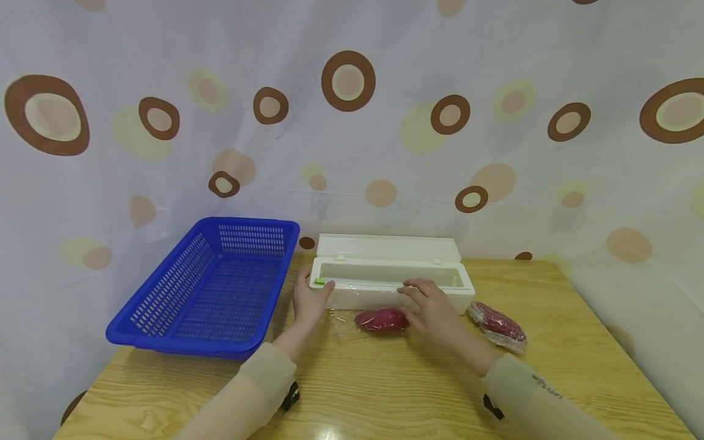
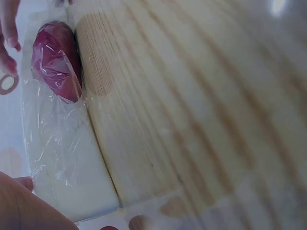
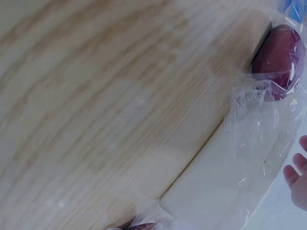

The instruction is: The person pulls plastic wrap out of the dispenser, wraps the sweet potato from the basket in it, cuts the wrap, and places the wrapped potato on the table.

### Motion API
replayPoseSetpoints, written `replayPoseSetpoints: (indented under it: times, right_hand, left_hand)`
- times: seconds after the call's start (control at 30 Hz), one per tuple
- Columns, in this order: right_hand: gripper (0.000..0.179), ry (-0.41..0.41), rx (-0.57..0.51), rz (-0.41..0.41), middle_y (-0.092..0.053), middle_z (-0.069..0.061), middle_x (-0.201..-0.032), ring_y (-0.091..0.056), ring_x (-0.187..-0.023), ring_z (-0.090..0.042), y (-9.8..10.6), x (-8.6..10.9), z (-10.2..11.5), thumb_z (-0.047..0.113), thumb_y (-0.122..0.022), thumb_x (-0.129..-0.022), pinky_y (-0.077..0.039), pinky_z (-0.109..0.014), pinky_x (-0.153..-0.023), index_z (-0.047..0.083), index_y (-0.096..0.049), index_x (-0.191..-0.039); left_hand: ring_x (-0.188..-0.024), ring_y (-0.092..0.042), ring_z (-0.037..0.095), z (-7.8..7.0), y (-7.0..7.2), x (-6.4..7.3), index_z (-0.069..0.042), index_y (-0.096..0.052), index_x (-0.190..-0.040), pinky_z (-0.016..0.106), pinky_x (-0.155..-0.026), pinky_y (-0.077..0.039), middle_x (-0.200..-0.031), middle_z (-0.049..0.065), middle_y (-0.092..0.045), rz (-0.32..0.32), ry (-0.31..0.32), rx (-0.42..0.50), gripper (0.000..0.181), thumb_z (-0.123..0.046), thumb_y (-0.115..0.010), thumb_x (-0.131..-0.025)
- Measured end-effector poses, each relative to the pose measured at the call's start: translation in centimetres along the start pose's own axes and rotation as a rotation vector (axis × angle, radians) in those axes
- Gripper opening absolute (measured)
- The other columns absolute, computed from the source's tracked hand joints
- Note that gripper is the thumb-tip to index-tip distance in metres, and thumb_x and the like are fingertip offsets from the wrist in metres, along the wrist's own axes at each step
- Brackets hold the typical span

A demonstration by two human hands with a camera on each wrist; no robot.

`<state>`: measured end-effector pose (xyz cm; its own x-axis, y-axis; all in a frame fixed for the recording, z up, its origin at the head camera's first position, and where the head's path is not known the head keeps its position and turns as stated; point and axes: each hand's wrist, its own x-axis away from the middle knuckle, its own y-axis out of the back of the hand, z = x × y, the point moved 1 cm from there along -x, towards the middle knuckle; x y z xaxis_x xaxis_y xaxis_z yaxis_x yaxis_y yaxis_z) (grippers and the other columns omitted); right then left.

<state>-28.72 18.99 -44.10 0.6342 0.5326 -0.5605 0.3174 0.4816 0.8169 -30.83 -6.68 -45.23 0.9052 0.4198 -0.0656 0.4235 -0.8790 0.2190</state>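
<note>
A long white cling film dispenser (image 1: 352, 299) lies on the table with its lid raised at the back. Clear film (image 2: 64, 134) hangs down its front and clings round a purple-red sweet potato (image 1: 382, 319), which lies against the front wall. My left hand (image 1: 310, 302) grips the dispenser's left end, its thumb beside the green slide cutter (image 1: 319, 281). Above the front edge, over the film, my right hand (image 1: 437, 315) stretches loosely spread fingers, holding nothing. Another sweet potato (image 1: 499, 322), wrapped in film, lies right of the dispenser.
To the left stands a blue plastic basket (image 1: 225, 299) with slotted walls. The wooden table (image 1: 374, 391) reaches back to a patterned curtain (image 1: 385, 153) close behind the raised lid (image 1: 387, 247).
</note>
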Motion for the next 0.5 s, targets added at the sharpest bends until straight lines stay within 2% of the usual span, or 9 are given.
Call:
replayPoseSetpoints:
  times: [0.2, 0.37, 0.5]
  right_hand:
    - [0.047, -0.065, 0.026, 0.073, -0.055, -0.022, -0.126, -0.050, -0.118, -0.037, 0.30, 0.02, -0.61, 0.014, -0.069, -0.085, -0.041, -0.050, -0.099, -0.006, -0.055, -0.125]
    - [0.048, -0.088, 0.044, 0.105, -0.055, -0.022, -0.126, -0.051, -0.117, -0.037, 0.38, 0.32, -0.88, 0.014, -0.068, -0.086, -0.042, -0.048, -0.099, -0.008, -0.054, -0.126]
    - [0.049, -0.097, 0.054, 0.115, -0.055, -0.021, -0.127, -0.051, -0.117, -0.036, 0.58, 0.47, -0.94, 0.017, -0.068, -0.086, -0.043, -0.047, -0.098, -0.007, -0.054, -0.127]
  left_hand:
    - [-0.124, -0.044, 0.038, -0.06, -0.16, -0.07, 0.001, -0.044, -0.134, 0.048, -0.106, -0.034, -0.135, 0.023, -0.047, 0.009, 0.015, 0.017, 0.068, -0.014, -0.077, -0.077]
    - [-0.123, -0.046, 0.036, 0.08, -0.19, -0.16, 0.001, -0.042, -0.136, 0.046, -0.104, -0.037, -0.135, 0.021, -0.047, 0.024, 0.032, 0.030, 0.070, -0.016, -0.077, -0.077]
    - [-0.129, -0.040, 0.037, 0.32, -0.11, -0.22, 0.001, -0.041, -0.137, 0.046, -0.107, -0.033, -0.141, 0.022, -0.043, 0.042, 0.023, 0.031, 0.072, -0.017, -0.077, -0.078]
